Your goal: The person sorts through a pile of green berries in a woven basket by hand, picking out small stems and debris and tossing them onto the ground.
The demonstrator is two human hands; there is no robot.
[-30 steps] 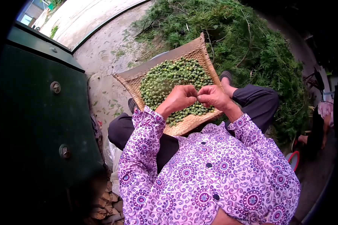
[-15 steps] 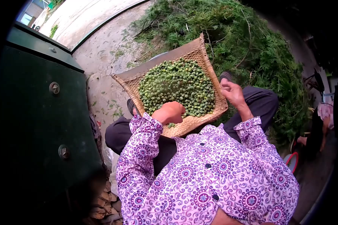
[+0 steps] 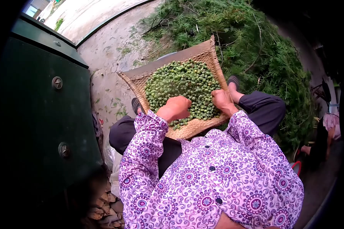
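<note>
A woven basket tray (image 3: 195, 128) rests across my lap, tilted, with a heap of small green berries (image 3: 179, 78) in it. My left hand (image 3: 175, 107) is over the lower left of the heap, fingers curled down and pressed together; what they hold is hidden. At the right side of the heap, my right hand (image 3: 222, 101) has its fingers bent in a pinch among the berries, and anything between the fingertips is too small to make out.
Cut green branches (image 3: 271, 65) cover the ground ahead and to the right. A dark green metal cabinet (image 3: 46, 114) stands at the left, with wood pieces (image 3: 105, 208) below it. Part of another person (image 3: 330, 126) shows at the far right.
My right hand has moved left from the tray's right edge onto the berries. My left hand has shifted slightly, staying low over the heap.
</note>
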